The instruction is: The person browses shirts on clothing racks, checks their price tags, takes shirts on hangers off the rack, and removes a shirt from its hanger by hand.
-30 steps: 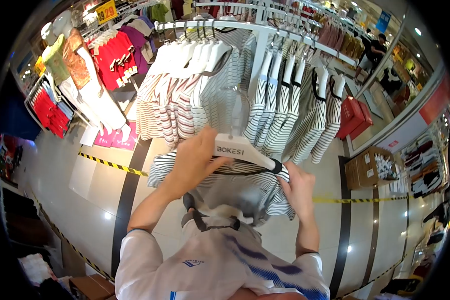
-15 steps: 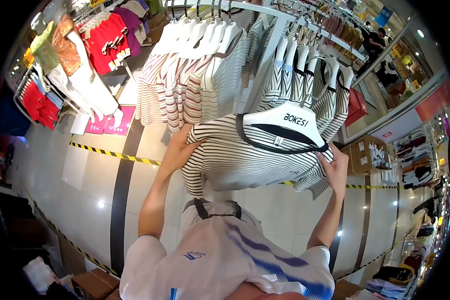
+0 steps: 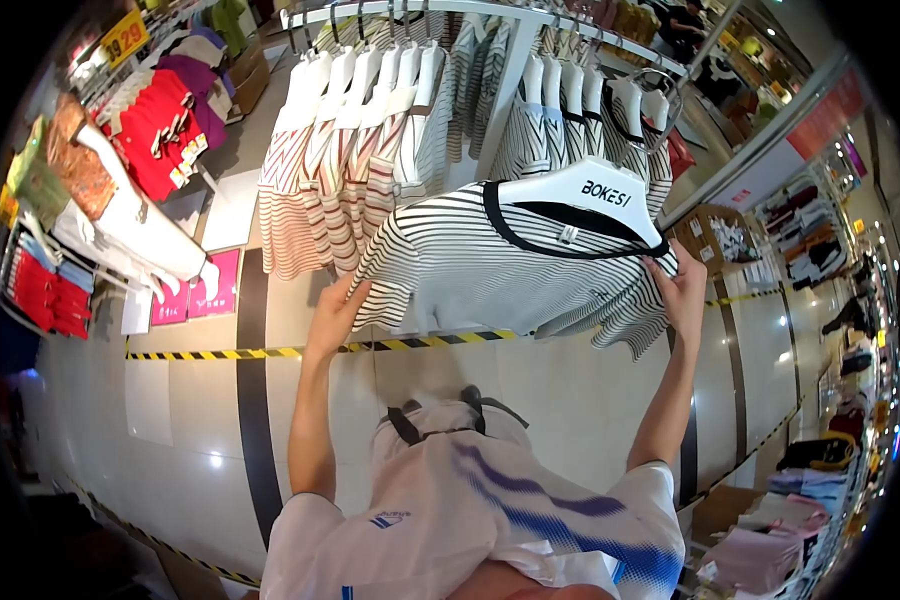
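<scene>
A black-and-white striped shirt (image 3: pixel 440 240) with a black neckline hangs on a white hanger (image 3: pixel 580 188) marked BOKESI. My left hand (image 3: pixel 335 312) pinches the edge of its sleeve on the left. On the other side, my right hand (image 3: pixel 681 288) grips the shirt near the shoulder, just below the hanger's end. Between both hands the fabric is spread out, its lower part drooping toward the floor. The hanger's hook reaches up among the shirts on the rack behind; whether it rests on the rail I cannot tell.
Behind the shirt stands a white rack (image 3: pixel 510 95) with red-striped shirts (image 3: pixel 315 200) and more black-striped ones. At left are a mannequin (image 3: pixel 120 180) and red garments (image 3: pixel 155 130). A cardboard box (image 3: pixel 705 240) sits at right. Black-and-yellow tape (image 3: pixel 430 342) crosses the floor.
My left hand has slid from the shoulder area down to the sleeve's edge, drawing the sleeve outward. The shirt looks more spread, and the view has shifted.
</scene>
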Tool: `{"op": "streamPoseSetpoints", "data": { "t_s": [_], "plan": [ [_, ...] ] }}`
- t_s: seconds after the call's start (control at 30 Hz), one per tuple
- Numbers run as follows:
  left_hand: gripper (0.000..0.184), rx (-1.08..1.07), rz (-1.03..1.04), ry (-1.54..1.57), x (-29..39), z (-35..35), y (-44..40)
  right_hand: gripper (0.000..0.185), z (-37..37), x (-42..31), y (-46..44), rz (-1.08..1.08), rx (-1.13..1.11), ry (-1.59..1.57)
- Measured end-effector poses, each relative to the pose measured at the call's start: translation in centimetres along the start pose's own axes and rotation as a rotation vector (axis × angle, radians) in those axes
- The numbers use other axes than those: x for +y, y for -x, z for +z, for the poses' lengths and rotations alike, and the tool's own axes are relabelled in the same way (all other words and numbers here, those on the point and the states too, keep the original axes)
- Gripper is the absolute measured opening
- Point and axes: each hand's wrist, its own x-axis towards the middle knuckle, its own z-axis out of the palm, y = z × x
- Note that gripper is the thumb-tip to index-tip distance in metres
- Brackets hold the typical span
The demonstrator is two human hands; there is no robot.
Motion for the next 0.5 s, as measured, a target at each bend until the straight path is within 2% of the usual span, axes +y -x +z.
{"op": "streamPoseSetpoints", "data": {
  "t_s": [0.13,0.17,0.23,0.3,0.37,0.4,0.43,0.5],
  "plan": [
    [0.017,0.030,0.060,-0.105,-2.0,-0.3,0.5,0.018,0.4,-0.4,1.5,0.012,0.166,0.099],
    [0.019,0.113,0.270,-0.283,-3.4,0.0,0.9,0.018,0.7,0.3,1.8,0.005,0.225,0.083],
    [0.018,-0.073,0.338,-0.255,0.7,1.0,3.5,0.017,1.3,1.8,1.4,-0.013,0.293,0.067],
    [0.017,-0.630,-0.010,-0.456,6.8,3.2,5.4,0.022,1.9,3.6,0.4,-0.113,0.519,-0.106],
    [0.018,-0.594,0.746,-0.141,5.7,7.9,8.1,0.025,2.7,6.6,-0.6,-0.064,0.555,-0.498],
    [0.020,-0.652,0.731,0.039,6.5,10.7,9.1,0.025,3.1,6.8,-1.1,-0.051,0.588,-0.633],
    [0.020,-0.666,0.740,0.051,7.6,11.7,9.1,0.024,3.6,6.8,-1.8,-0.051,0.595,-0.735],
    [0.024,-0.952,0.835,-0.172,10.3,12.9,8.7,0.024,4.8,6.4,-4.2,-0.067,0.585,-0.917]
  ]
}}
